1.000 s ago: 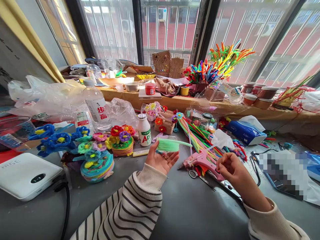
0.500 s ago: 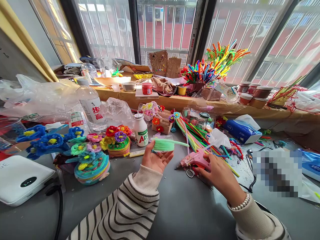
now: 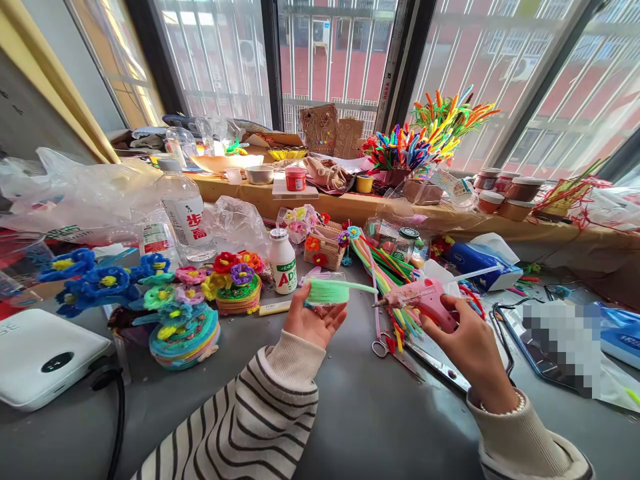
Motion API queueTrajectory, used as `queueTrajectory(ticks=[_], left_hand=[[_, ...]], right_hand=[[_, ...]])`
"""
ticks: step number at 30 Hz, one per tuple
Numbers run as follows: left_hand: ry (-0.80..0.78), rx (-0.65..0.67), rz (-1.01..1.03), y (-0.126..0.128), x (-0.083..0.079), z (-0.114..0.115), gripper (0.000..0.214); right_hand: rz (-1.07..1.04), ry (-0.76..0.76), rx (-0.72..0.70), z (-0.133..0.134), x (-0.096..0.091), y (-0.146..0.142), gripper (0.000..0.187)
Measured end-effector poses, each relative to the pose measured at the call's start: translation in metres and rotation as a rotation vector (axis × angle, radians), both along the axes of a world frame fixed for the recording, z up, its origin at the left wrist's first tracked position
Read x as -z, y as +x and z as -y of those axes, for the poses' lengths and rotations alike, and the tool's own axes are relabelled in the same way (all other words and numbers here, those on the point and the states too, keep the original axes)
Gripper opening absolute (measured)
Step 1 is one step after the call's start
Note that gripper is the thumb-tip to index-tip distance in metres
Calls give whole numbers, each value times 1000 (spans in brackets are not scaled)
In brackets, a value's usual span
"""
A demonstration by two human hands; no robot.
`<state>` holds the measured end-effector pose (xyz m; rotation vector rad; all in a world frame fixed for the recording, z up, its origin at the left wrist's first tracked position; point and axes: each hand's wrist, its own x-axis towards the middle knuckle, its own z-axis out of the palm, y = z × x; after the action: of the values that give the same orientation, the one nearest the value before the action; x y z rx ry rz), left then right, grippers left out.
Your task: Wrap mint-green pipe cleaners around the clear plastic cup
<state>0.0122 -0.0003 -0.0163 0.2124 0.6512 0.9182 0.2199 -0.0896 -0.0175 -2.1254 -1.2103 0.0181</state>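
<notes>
1. Pink glue gun [image 3: 425, 298] raised: half a second ago it lay low over the scissors [image 3: 380, 348], right hand [image 3: 463, 340] on it. Both hands now loaded, gun level with the left hand's piece.
2. Left of the left fingers, just beyond: AD milk-drink bottle [image 3: 283, 270]; tight that way.
3. Left hand [image 3: 315, 320]: palm up, thumb side pinching pale-green chenille-stem coil [image 3: 327, 291], other fingers loosely curled. Loose end pokes rightward past fingertips.
4. Between hands: nozzle near that end; contact unclear. Chenille-stem bundle [image 3: 367, 253] beyond.
5. Right fingers curled round gun handle; scissors below, leftward. Widest room: bare grey tabletop [image 3: 375, 427], nearer wearer than either hand's fingers.
</notes>
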Motion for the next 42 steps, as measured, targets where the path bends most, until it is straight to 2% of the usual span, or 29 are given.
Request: queueTrajectory(ticks=[3,7,10,12,15,17,25,31,35,38,42], left_hand=[[163,-4,43,-1,6,-1,30],[369,9,96,-1,8,4,34],[488,9,110,1,6,13,33],[536,5,90,3,5,18,34],[576,5,36,4,6,22,39],[594,11,12,4,8,22,43],[670,37,6,4,10,23,45],[811,26,7,8,16,20,44],[912,16,40,10,21,15,40],[893,10,23,11,19,17,38],[794,-13,1,10,13,23,38]], right_hand=[[-76,67,72,5,-3,-1,61],[-218,199,67,12,-1,-10,62],[-267,297,56,17,-2,-21,55],[-207,322,69,20,-5,-28,44],[-98,345,97,24,-9,-37,30],[-51,354,121,26,-11,-41,27],[47,412,200,28,-8,-56,28],[323,539,239,25,1,-47,33],[382,553,253,25,2,-44,30],[394,554,239,25,2,-45,29],[387,516,161,24,4,-44,36]])
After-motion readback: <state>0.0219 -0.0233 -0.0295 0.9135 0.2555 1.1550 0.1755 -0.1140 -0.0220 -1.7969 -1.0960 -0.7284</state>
